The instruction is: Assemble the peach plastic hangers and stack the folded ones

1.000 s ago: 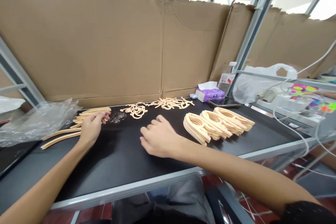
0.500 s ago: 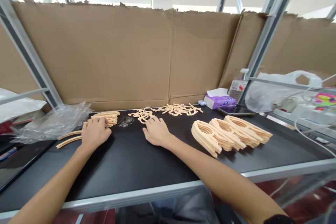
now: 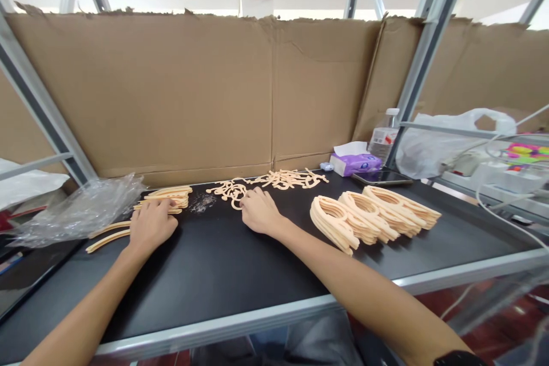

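Note:
My left hand [image 3: 150, 222] lies palm down on the black table [image 3: 214, 274], its fingers spread over a pile of long curved peach strips [image 3: 169, 195]. My right hand [image 3: 257, 210] rests flat with fingers stretched out, their tips touching a heap of thin peach offcuts [image 3: 229, 190]. More offcuts [image 3: 289, 178] trail off to the right along the back. Three fanned rows of peach ring-shaped pieces [image 3: 369, 214] lie to the right of my right hand.
A cardboard wall [image 3: 193, 91] closes the back. Crumpled clear plastic [image 3: 72, 209] lies at the left. A purple tissue pack [image 3: 355, 161], a water bottle [image 3: 383, 136] and a phone [image 3: 381, 178] stand at the back right, beyond them a white bag [image 3: 446, 140] and cables.
My right hand has moved from the middle of the table back to the offcut heap. My left hand has settled flatter on the strip pile. The camera has tilted up.

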The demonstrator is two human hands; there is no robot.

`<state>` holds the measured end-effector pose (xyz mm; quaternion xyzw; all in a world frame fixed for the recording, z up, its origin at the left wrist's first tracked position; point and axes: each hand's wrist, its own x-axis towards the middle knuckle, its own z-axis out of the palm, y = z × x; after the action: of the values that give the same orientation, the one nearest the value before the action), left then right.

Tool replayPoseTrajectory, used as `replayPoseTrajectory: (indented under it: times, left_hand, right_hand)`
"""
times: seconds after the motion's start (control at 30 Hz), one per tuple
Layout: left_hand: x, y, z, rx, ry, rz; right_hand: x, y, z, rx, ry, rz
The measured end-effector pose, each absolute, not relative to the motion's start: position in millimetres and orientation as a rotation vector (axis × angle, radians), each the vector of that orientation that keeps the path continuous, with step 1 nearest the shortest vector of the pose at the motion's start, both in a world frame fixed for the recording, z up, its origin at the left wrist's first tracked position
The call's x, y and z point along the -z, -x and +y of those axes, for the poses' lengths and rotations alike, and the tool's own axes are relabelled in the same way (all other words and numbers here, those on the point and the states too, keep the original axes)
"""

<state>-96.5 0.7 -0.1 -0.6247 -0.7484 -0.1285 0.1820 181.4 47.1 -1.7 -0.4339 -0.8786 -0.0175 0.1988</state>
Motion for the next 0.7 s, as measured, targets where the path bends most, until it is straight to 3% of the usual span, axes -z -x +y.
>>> replayPoseTrajectory:
  times: [0.7]
  left_hand:
    - [11.3, 88.9, 13.9, 0.977, 2.188, -1.549]
  right_hand:
    - [3.5, -180.4, 49.8, -0.057, 1.194, -2.456]
